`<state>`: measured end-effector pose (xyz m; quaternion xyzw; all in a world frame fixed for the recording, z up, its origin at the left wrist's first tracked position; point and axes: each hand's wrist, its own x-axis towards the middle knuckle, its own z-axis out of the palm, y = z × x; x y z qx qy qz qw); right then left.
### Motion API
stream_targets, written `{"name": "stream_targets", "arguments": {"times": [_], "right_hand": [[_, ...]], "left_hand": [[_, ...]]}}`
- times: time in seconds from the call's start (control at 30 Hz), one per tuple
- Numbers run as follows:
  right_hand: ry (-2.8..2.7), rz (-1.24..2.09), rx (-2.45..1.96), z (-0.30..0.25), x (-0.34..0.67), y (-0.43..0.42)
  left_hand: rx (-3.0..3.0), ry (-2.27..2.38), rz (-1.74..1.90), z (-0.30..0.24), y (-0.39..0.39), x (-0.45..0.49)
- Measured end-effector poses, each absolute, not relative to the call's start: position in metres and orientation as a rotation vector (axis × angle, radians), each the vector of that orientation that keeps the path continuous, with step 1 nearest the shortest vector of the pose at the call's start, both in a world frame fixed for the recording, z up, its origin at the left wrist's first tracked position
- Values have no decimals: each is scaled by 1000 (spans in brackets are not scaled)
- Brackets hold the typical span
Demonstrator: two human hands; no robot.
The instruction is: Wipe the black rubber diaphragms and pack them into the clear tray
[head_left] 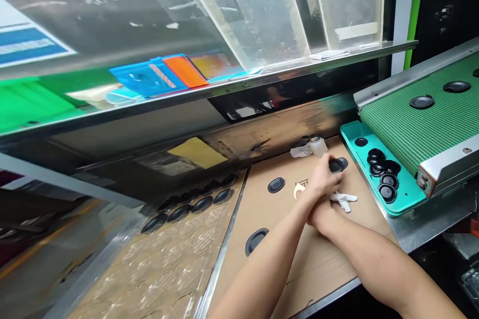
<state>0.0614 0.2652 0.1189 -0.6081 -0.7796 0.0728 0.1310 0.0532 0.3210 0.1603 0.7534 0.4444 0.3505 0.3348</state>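
Metal shelving [284, 71] runs across the back of my feed, above a bench covered in cardboard [258, 205], with a green conveyor belt [407, 129] at the right carrying dark discs [421, 102]. Below the belt end, a teal tray [349, 134] holds a loose heap of black lids [388, 180]. I have the left hand [325, 175] over the cardboard near that tray, its thumb and fingers pinched on a black disc [336, 166]. My right hand [318, 215] is crossed behind the left wrist; its fingers are hidden, so I cannot tell whether they grip anything. Just beyond the left hand stands a small bottle [319, 146]. Leftward, a clear moulded sheet [149, 279] bears rows of round black pieces [202, 203].
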Motion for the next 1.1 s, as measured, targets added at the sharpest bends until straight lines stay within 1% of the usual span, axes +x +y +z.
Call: {"name": "stream_targets", "arguments": {"times": [0.1,0.17,0.23,0.33,0.4,0.47,0.57,0.7,0.93,1.1], "right_hand": [[-2315,125,-1758,127,62,264],[-2294,87,-1754,141,72,259],[-2277,75,-1794,157,88,253],[-2265,187,-1976,173,116,246],[-2286,263,-2052,174,133,245],[-2298,350,-2000,169,145,247],[-2140,489,-1757,158,154,257],[-1882,452,-1660,143,151,272],[-1741,331,-1646,131,138,275],[-1668,373,-1622,133,137,273]], "left_hand": [[1395,992,1230,171,308,11],[1054,911,1285,168,300,-23],[874,884,1286,157,293,-53],[752,843,1269,136,283,-79],[708,772,1259,128,279,-82],[694,706,1258,126,279,-79],[660,681,1210,130,281,-74],[572,633,1127,133,281,-73],[329,564,1069,138,284,-75],[293,511,1017,141,286,-77]]}}
